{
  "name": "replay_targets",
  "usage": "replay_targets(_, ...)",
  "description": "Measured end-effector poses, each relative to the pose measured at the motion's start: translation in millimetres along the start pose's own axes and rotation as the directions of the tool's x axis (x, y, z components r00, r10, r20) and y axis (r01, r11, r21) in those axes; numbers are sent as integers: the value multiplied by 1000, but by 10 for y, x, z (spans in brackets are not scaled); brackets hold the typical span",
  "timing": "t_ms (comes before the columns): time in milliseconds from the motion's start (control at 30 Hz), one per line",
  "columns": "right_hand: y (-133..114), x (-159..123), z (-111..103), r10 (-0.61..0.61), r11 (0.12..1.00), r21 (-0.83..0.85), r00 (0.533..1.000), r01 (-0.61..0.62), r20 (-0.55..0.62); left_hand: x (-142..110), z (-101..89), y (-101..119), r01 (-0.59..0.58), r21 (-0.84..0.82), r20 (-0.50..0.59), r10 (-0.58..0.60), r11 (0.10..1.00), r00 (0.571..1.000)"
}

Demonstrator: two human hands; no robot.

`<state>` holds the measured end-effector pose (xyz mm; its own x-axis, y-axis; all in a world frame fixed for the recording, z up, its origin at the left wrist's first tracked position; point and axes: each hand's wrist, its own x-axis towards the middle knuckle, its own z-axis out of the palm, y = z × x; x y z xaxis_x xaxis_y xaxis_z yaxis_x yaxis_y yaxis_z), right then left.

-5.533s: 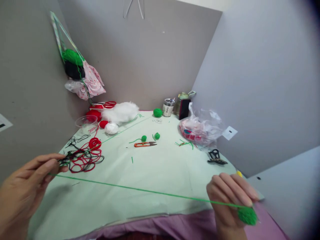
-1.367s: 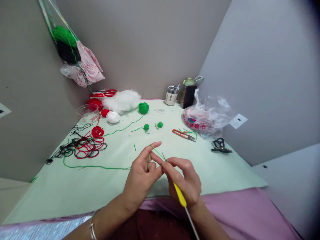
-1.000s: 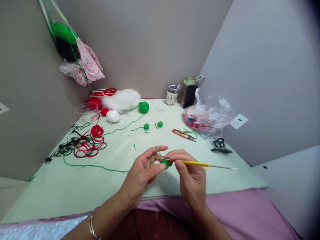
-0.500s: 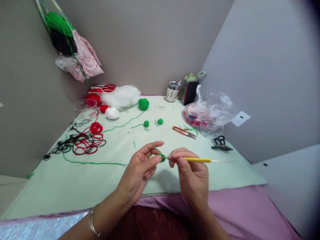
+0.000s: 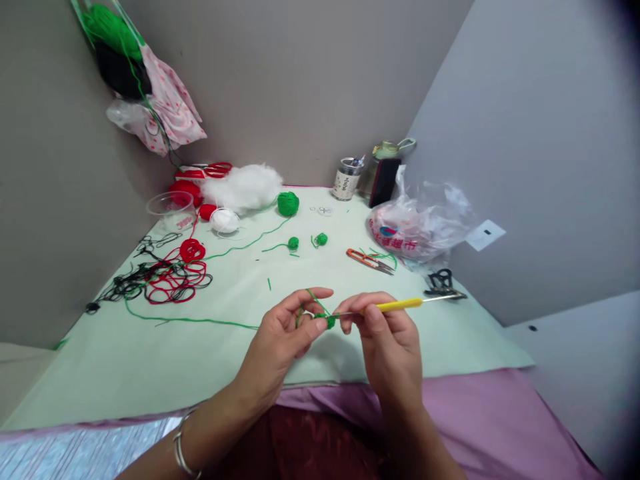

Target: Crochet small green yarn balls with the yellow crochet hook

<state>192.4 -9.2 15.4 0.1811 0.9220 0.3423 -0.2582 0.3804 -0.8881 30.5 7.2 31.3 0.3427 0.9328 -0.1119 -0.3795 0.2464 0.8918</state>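
"Hook (image 5: 399,305): which way?"
"One, yellow-handled, above the near worktop (image 5: 175,373); I see its long axis running left to right, left end at one green crocheted piece (image 5: 331,323)."
"Fingers?"
"From here, I see the right hand (image 5: 393,340) pinching it, the left hand (image 5: 281,343) pinching that piece."
"Farther off?"
"Two small green balls (image 5: 322,239), one pair of orange snips (image 5: 375,265)."

Illumination is diffuse and moderate. The right wall (image 5: 555,220), at 3 o'clock, reads brighter than the left wall (image 5: 50,233), at 9 o'clock. A soft shadow falls on the tabletop (image 5: 160,367) near 6 o'clock. Wide-angle stretch distorts the edges; dark vignetting occupies 2 o'clock.
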Motion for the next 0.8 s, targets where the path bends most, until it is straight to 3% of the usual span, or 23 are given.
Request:
replay_targets(133, -50, -47, -32, -82, 977, -191, 995, 93, 61, 2, -32, -21, -54, 103, -26, 57, 993, 998)
replay_targets(233, -73, -76, -27, -220, 882, -393, 964, 261, 146, -16, -9, -25, -119, 232, -80, 141, 965, 987)
replay_targets(300, -50, -95, -13, -341, 752, -501, 903, 429, 261, -38, 26, -25, -165, 310, -126, 212, 936, 969)
replay_targets(367, 0, -120, -1, -451, 560, -590, 811, 582, 371, -53, 53, -25, -171, 307, -160, 228, 936, 961)
replay_targets(433, 48, -146, 2, -504, 404, -660, 756, 634, 418, -47, 56, -16, -96, 172, -140, 121, 980, 983)
replay_targets(467, 62, -155, 1, -513, 385, -676, 755, 628, 409, -35, 47, -5, -27, 72, -100, 35, 997, 994)
replay_targets(500, 66, -158, 0, -513, 425, -675, 775, 604, 370, -19, 33, 10, 44, -28, -54, -46, 999, 997)
replay_targets(567, 51, -146, -3, -480, 632, -593, 852, 500, 207, 18, 0, 49, 133, -182, 16, -132, 974, 991)
replay_targets(633, 25, -109, -1, -375, 842, -396, 925, 366, 57, 46, -22, 84, 128, -243, 20, -126, 962, 992)
replay_targets(667, 16, -87, 1, -308, 906, -298, 951, 302, 26, 52, -24, 96, 109, -245, 10, -109, 963, 994)
replay_targets(800, 34, -21, 9, -156, 972, -172, 987, 160, 37, 31, 5, 90, 71, -188, -7, -73, 980, 997)
